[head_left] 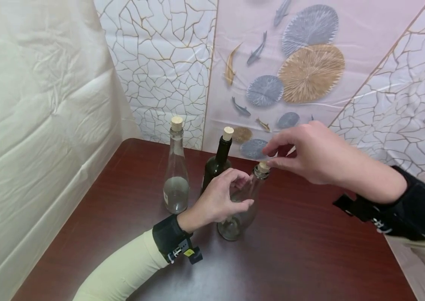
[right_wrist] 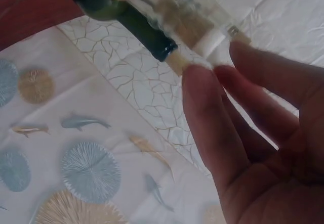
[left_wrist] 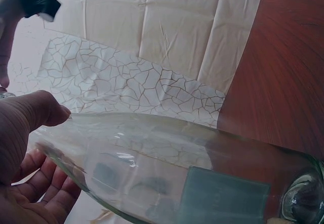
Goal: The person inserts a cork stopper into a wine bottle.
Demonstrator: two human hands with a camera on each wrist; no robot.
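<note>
My left hand (head_left: pixel 217 198) holds a clear glass bottle (head_left: pixel 248 213) around its upper body, thumb on one side and fingers on the other. The left wrist view shows the thumb over the glass and fingertips (left_wrist: pixel 55 181) beneath it. A pale cork (head_left: pixel 263 167) sits in this bottle's mouth. Right at the cork's top is my right hand (head_left: pixel 315 152), its thumb and forefinger bent with a small gap between them. In the right wrist view, the thumb (right_wrist: pixel 205 102) and forefinger stand apart close to the bottle's mouth.
Behind the left hand stands a dark green bottle (head_left: pixel 216 165) with a cork (head_left: pixel 228 133). Another corked clear bottle (head_left: pixel 176 179) is at the left. All are on a brown wooden table (head_left: pixel 302 246), with a patterned cloth (head_left: pixel 171 67) hanging behind.
</note>
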